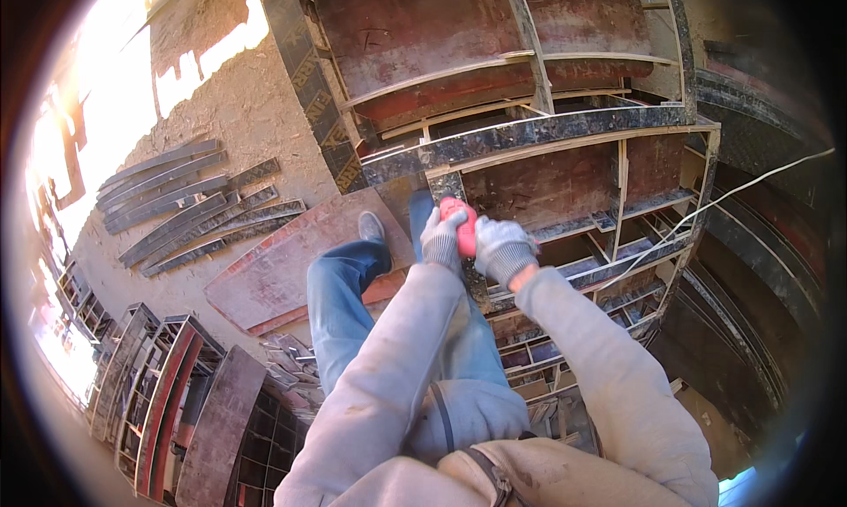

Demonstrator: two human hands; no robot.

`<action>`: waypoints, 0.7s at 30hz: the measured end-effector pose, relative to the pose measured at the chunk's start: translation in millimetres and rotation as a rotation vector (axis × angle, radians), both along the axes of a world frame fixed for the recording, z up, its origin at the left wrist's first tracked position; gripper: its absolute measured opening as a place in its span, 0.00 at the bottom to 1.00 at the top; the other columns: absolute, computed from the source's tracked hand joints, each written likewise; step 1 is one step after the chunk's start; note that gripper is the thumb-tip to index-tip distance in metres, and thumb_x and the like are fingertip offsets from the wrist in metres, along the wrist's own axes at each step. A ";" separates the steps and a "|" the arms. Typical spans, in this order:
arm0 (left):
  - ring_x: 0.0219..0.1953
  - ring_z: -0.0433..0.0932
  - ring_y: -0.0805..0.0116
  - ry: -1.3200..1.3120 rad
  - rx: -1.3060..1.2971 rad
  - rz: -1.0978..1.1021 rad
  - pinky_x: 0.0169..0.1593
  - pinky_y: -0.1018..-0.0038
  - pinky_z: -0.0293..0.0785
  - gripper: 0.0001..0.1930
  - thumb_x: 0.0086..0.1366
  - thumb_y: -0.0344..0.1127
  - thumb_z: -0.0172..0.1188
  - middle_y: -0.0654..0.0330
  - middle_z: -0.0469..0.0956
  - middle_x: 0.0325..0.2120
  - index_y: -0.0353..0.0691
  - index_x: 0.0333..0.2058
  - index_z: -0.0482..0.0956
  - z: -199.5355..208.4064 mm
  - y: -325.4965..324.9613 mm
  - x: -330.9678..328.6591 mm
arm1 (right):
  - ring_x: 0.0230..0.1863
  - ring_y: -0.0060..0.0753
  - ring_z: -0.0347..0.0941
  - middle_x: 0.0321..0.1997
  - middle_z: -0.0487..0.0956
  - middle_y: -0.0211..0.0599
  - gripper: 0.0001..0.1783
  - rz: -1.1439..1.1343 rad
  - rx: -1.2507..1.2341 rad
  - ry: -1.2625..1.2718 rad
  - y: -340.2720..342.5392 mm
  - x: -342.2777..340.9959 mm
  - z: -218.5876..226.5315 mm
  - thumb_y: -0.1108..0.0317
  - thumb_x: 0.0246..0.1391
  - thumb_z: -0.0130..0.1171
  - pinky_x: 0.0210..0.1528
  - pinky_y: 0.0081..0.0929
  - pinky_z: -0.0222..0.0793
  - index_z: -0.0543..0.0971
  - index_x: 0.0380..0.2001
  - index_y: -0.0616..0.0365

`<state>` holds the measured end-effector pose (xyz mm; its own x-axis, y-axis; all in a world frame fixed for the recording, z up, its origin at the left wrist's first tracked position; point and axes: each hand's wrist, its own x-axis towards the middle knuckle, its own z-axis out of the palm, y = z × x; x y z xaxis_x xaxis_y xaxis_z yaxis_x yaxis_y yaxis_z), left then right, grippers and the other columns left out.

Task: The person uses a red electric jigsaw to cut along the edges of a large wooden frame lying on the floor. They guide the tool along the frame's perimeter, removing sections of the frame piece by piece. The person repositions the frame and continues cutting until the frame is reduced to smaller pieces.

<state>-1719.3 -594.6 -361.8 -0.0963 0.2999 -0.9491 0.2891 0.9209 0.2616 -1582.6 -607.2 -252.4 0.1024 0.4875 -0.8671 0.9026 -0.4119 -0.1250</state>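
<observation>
A rounded red tool [462, 225], looking like a power tool, is held between my two gloved hands, over a narrow dark board [448, 187] at the frame's edge. My left hand [442, 239] grips it from the left, its fingers curled over the top. My right hand [505, 245] is closed at its right side, in a grey glove with a ribbed cuff. The tool's working end and what it touches are hidden. Around it stands a wooden frame [538, 145] with dark ribs and reddish-brown panels.
Several curved dark strips [163, 185] lie on the sandy ground at the left. A reddish board [273, 260] is beside my foot [371, 228]. More curved frames [163, 401] stand at the lower left. A pale cord [759, 179] runs across the right side.
</observation>
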 end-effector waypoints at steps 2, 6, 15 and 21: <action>0.60 0.77 0.57 -0.273 -0.060 0.318 0.64 0.63 0.73 0.46 0.61 0.35 0.75 0.49 0.74 0.64 0.36 0.74 0.60 38.0 1.2 -10.4 | 0.43 0.47 0.85 0.43 0.85 0.50 0.20 0.108 0.219 0.072 -6.2 -9.0 32.6 0.68 0.52 0.61 0.40 0.48 0.81 0.79 0.49 0.63; 0.64 0.75 0.58 -0.196 -0.083 0.310 0.67 0.65 0.71 0.48 0.59 0.30 0.75 0.46 0.70 0.68 0.30 0.74 0.59 93.8 25.1 -28.8 | 0.38 0.49 0.84 0.36 0.84 0.50 0.21 0.084 0.187 -0.023 5.7 -36.0 76.9 0.66 0.47 0.63 0.39 0.44 0.81 0.77 0.45 0.65; 0.61 0.77 0.61 -0.085 0.159 0.375 0.61 0.68 0.75 0.46 0.58 0.30 0.75 0.48 0.72 0.66 0.31 0.73 0.62 87.4 106.5 -114.4 | 0.38 0.52 0.87 0.35 0.86 0.51 0.18 0.056 0.324 0.171 87.4 -112.8 36.6 0.67 0.52 0.62 0.41 0.46 0.83 0.76 0.44 0.65; 0.60 0.78 0.59 -0.094 0.101 0.260 0.61 0.68 0.75 0.46 0.57 0.36 0.76 0.48 0.73 0.66 0.35 0.72 0.65 52.8 139.6 -147.6 | 0.39 0.53 0.86 0.35 0.85 0.53 0.19 0.051 0.273 0.147 122.1 -140.1 22.9 0.66 0.51 0.64 0.42 0.46 0.83 0.76 0.45 0.63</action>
<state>-1866.9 -455.0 -309.0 -0.0957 0.3701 -0.9240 0.0170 0.9288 0.3703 -1722.7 -485.1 -229.5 -0.0448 0.7057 -0.7071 0.8852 -0.3000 -0.3555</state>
